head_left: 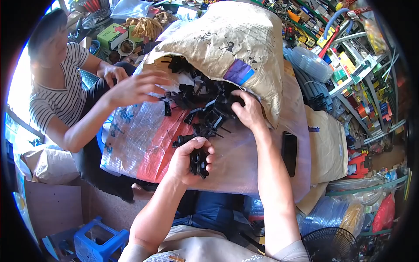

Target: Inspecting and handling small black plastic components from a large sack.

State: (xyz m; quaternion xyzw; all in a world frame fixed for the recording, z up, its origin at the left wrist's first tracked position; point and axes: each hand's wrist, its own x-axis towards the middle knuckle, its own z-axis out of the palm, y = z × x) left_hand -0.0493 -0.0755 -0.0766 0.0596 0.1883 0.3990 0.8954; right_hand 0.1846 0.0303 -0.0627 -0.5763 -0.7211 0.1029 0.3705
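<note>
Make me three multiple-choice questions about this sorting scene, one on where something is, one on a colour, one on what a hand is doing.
1. Where does the pile of small black plastic clips lie?
A. in the blue plastic stool
B. at the mouth of the big tan paper sack
C. on the wall shelves

2. What colour is the plastic stool at lower left?
A. blue
B. yellow
C. white

3. What is the left hand doing?
A. resting open and flat
B. gripping a bunch of black clips
C. holding a phone

Answers: 1 B, the clips spill out from under the sack's opening. 2 A, its moulded frame is blue. 3 B, its fingers curl around black pieces while the right hand reaches into the pile.
</note>
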